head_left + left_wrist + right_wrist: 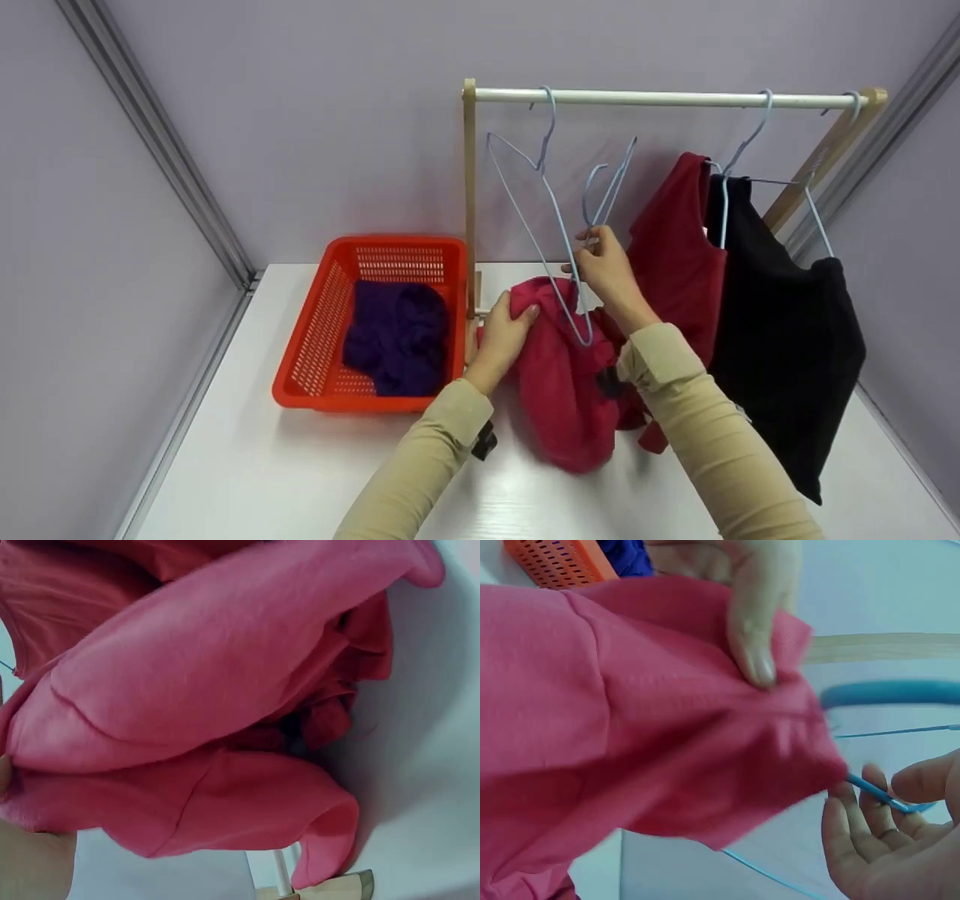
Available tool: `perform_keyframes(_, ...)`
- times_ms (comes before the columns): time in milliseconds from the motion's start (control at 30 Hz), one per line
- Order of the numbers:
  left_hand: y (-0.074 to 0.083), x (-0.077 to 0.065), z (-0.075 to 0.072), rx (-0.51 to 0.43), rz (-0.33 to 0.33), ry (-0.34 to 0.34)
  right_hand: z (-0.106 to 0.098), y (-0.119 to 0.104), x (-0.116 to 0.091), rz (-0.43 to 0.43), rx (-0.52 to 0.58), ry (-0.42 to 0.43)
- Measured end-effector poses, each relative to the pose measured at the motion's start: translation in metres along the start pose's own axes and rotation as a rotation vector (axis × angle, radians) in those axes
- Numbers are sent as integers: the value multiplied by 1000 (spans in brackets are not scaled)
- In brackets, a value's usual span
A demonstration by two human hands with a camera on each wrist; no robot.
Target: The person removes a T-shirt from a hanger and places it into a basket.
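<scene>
My left hand (504, 334) grips a pink garment (559, 397) near its top edge, thumb over the cloth, and the rest hangs down in folds. In the right wrist view, the left thumb presses the fabric (667, 690) from above. My right hand (606, 270) holds a light blue wire hanger (616, 184) just right of the garment, its hook pointing up. That hanger's wire (877, 791) runs between the right fingers to the edge of the cloth; its far end is hidden there. Another blue hanger (559, 214) hangs bare from the rod, overlapping the pink garment in the head view.
A white rod (660, 97) on wooden posts spans the back. A dark red sleeveless top (679, 247) and a black garment (780, 337) hang on hangers at the right. Left of the rack, an orange-red basket (300, 360) holds a purple garment (397, 337) on the white table (225, 465).
</scene>
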State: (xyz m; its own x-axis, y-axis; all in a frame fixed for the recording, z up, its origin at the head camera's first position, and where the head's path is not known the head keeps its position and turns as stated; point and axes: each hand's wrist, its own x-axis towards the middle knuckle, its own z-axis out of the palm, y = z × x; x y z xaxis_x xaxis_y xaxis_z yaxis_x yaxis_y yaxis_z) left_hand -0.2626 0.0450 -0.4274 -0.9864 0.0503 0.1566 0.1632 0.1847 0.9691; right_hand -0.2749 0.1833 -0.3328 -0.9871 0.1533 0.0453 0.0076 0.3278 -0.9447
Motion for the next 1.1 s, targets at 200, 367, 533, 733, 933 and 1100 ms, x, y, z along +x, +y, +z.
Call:
perform_keyframes(200,-4,-1,-2,3,-21,57,-9,-5,3,-5,167,17)
perform_keyframes(367,-7,-1,-5,-20,17,111,-22,-7,5,14,273,53)
perform_keyframes(533,-8,0,-10,26,-33,143,-33,-9,8,26,303,65)
perform_keyframes(733,-17,2,-16,111,-86,124,-36,-11,12,21,296,73)
perform_keyframes(933,-29,0,-18,364,43,44,-36,-16,12,-12,277,74)
perform_keyframes(1100,-37,-5,-16,545,135,-75,-36,-17,11,-66,249,65)
